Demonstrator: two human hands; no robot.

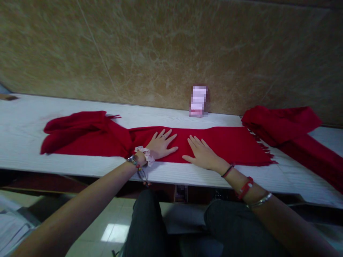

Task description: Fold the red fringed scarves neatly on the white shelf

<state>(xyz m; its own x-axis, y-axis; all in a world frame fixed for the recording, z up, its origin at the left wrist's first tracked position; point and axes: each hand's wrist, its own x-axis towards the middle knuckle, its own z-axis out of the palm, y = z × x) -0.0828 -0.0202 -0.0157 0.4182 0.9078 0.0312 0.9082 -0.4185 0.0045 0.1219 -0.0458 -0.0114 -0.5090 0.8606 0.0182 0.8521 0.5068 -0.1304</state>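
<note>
A red scarf lies lengthwise along the white table, its fringed end toward the right. Its left part is bunched and folded over itself, with a few fringe strands sticking out. My left hand rests on the middle of the scarf, fingers spread, with a ring and a scrunchie at the wrist. Just to the right, my right hand lies on the same cloth with its fingers stretched out and thumb apart. Neither hand grips the fabric. Under the hands the cloth looks mostly flat.
Another red cloth is heaped at the right, touching the fringe and trailing off the table's front right. A blurred pinkish-white object stands at the back against the marbled wall. The white table is narrow. A brown item sits far left.
</note>
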